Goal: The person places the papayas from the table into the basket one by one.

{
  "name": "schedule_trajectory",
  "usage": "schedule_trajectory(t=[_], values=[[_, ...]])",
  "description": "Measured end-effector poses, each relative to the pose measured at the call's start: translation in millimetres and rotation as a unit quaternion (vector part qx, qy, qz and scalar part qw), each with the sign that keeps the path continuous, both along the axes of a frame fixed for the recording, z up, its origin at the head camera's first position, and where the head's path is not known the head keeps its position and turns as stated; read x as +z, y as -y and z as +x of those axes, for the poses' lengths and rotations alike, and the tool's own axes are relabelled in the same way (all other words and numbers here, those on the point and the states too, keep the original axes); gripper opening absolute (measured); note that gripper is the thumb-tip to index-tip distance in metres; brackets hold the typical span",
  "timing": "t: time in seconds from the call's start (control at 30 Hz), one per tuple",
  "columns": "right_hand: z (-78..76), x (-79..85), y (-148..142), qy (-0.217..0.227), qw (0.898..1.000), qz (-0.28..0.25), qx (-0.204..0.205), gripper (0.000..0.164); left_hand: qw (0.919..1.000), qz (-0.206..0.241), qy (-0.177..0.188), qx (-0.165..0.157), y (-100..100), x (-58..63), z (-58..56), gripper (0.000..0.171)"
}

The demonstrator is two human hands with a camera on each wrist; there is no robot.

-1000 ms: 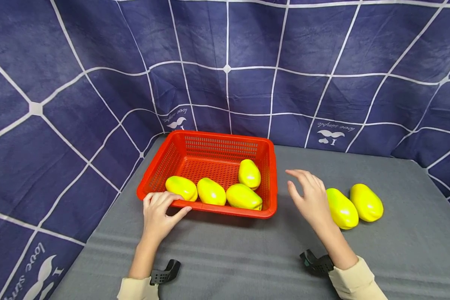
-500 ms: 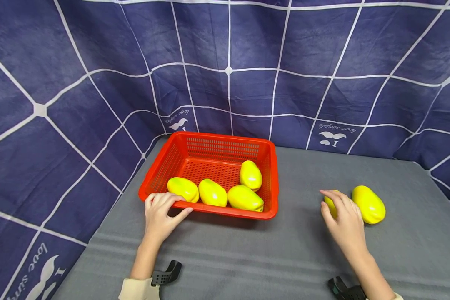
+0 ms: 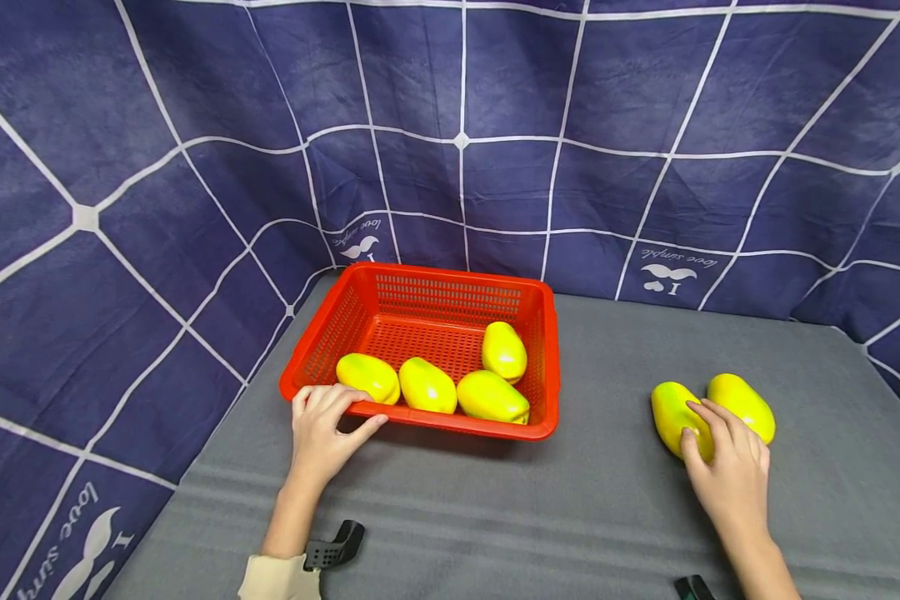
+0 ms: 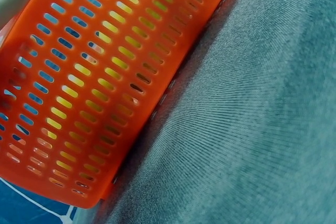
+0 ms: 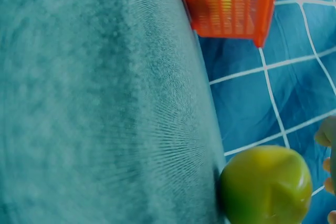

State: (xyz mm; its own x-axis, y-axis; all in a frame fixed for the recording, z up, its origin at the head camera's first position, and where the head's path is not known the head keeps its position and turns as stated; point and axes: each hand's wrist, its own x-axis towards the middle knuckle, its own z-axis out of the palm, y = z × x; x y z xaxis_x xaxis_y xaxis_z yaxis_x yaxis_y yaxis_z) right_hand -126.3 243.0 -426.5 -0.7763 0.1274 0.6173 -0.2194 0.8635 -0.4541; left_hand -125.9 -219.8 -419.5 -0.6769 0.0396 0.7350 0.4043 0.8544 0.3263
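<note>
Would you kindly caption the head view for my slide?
Left hand on a red basket, right hand at two yellow fruits.

The head view is looking down toward the worktop's far edge (image 3: 667, 313); low, close wrist views are sharing the basket (image 4: 105, 87).

A screened-off workspace, room type unclear, is indicated by blue gridded cloth (image 3: 510, 92) hung beyond the left hand (image 3: 326, 432) and grey fabric (image 3: 510, 517) spread beneath it.
</note>
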Motion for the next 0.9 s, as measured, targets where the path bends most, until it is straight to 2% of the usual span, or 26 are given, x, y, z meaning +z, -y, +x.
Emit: schedule_trajectory(t=[0.2, 0.43, 0.7, 0.9], values=[[2.0, -9.6, -8, 0.015, 1.000, -0.020, -0.016, 0.039, 1.0000, 0.000, -0.005, -0.005, -1, -1.1, -1.2, 0.054], [1.4, -19.4, -14, 0.047, 0.999, -0.020, 0.000, 0.048, 1.0000, 0.000, -0.004, -0.003, 0, -2.7, -1.8, 0.056], [2.4, -19.4, -15, 0.120, 0.993, 0.006, 0.006, 0.049, 1.0000, -0.001, -0.002, -0.004, 0, -1.4, -1.2, 0.055], [2.0, -18.0, -14, 0.127, 0.992, 0.012, -0.003, 0.051, 0.9999, 0.000, 0.011, 0.000, 0, -0.8, -0.5, 0.057]])
